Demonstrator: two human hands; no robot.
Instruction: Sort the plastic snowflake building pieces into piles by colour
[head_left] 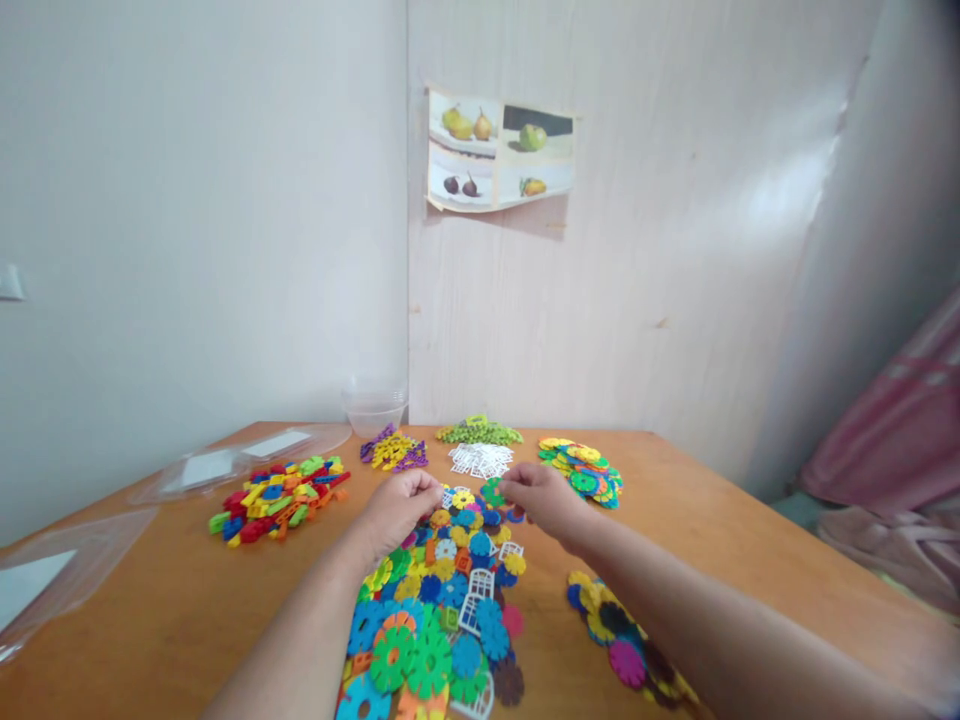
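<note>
In the middle of the table lies a long mixed pile of plastic snowflake discs (pixel 431 650), with white window-shaped pieces (pixel 481 584) among them. My right hand (pixel 546 500) is at the far end of this pile, its thumb and fingers closed on a green snowflake disc (pixel 492 492). Across from it, my left hand (pixel 405 505) has its fingertips pressed together beside a yellow disc (pixel 463 497) and a white piece. Whatever the left fingers may hold is hidden. Under my right forearm is a smaller group of yellow, blue and dark discs (pixel 600 608).
Separate piles hold colourful blocks (pixel 281 498), purple and yellow pieces (pixel 394 450), green pieces (pixel 478 431), white pieces (pixel 481 460) and snowflake discs (pixel 583 470). A clear plastic tub (pixel 375 410) stands by the wall. Clear plastic bags (pixel 75 570) lie at the left.
</note>
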